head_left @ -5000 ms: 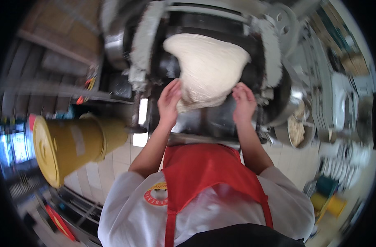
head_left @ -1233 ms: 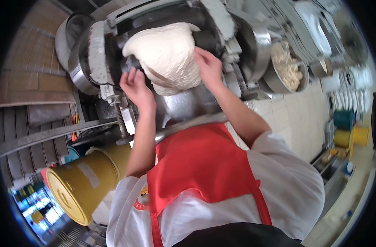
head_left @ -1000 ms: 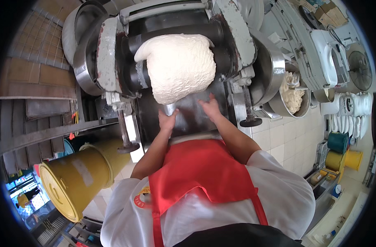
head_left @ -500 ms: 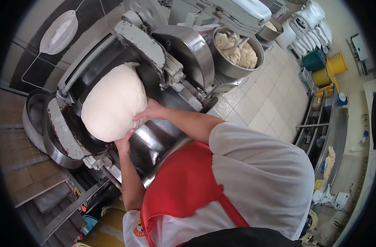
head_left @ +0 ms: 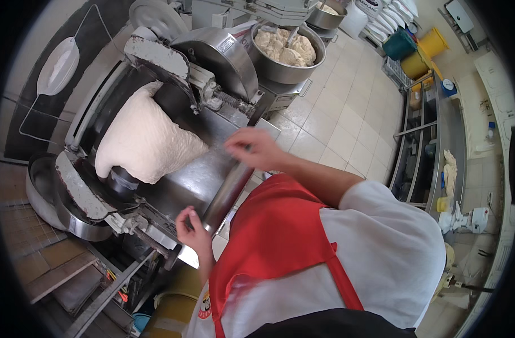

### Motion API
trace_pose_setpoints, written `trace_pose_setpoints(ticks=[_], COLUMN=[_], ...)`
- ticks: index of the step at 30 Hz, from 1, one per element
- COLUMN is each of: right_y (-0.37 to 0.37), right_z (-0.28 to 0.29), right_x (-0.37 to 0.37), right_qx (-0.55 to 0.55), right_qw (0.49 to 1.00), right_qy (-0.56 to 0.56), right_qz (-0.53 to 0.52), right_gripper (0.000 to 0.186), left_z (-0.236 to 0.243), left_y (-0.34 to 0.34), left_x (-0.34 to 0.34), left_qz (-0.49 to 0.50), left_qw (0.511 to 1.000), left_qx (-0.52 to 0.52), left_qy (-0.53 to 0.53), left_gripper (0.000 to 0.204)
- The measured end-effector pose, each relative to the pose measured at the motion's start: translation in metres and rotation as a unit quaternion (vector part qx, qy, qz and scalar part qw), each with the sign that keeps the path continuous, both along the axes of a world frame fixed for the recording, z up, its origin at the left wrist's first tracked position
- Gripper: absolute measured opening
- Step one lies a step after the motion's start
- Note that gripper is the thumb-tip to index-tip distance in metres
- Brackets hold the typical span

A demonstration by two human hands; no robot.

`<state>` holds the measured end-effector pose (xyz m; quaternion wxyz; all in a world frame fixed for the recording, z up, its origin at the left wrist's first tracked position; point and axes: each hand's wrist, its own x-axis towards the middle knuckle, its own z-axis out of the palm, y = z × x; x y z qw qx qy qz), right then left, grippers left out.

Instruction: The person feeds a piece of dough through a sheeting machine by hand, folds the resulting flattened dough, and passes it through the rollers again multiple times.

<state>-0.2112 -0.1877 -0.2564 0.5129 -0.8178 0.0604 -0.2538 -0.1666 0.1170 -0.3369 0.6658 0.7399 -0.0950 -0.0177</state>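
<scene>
A large pale sheet of dough [head_left: 139, 135] lies draped over the dark rollers [head_left: 168, 104] of a worn metal dough sheeter [head_left: 156, 53], with a tapered flap reaching toward the right. Just beyond that flap, my right hand [head_left: 252, 149] hovers above the steel tray [head_left: 187, 174], its fingers loosely bent and apart, nothing in them. My left hand [head_left: 192, 228] is lower, by the tray's front left part, separated from the dough, with fingers apart and empty.
A steel bowl of lumpy dough [head_left: 285, 48] stands beyond the machine. Tiled floor [head_left: 336, 118] runs along the right to a steel counter [head_left: 454, 180]. Stacked white sacks [head_left: 387, 17] and colored buckets [head_left: 415, 50] sit at the back; yellow bins [head_left: 173, 310] stand low at left.
Half a second ago both hands gripped the dough; they have let go and drawn back, the right to the right, the left downward. The dough now drapes with a flap toward the right.
</scene>
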Motion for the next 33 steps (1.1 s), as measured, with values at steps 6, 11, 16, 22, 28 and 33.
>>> trace_pose_setpoints(ticks=[6,11,16,22,28,33], right_y=[-0.238,-0.456,-0.638,-0.695,-0.724,-0.690], right_z=[-0.056,-0.136,-0.230,-0.279,-0.284,-0.164], right_x=[-0.083,-0.052,0.022,0.052,-0.005,-0.052], right_qx=[0.074,-0.104,-0.215,-0.193,-0.200,-0.060], right_qw=[0.907,0.888,0.863,0.829,0.884,0.920], right_qy=[0.061,0.207,0.316,0.446,0.350,0.225], right_qz=[-0.410,-0.396,-0.330,-0.277,-0.235,-0.315], right_gripper=[0.021,0.038,0.050,0.043,0.036,0.022], left_z=[0.018,-0.025,-0.094,-0.083,-0.058,-0.051], left_y=[-0.048,-0.112,-0.127,-0.149,-0.236,-0.287], left_x=[-0.059,-0.103,-0.193,-0.317,-0.299,-0.272], left_qz=[-0.097,-0.114,-0.081,-0.050,-0.029,-0.035], left_qw=[0.994,0.977,0.873,0.735,0.756,0.810], left_qx=[0.043,0.178,0.449,0.545,0.486,0.427], left_qy=[0.025,0.022,0.172,0.399,0.437,0.400], left_gripper=[0.017,0.022,0.018,0.019,0.021,0.022])
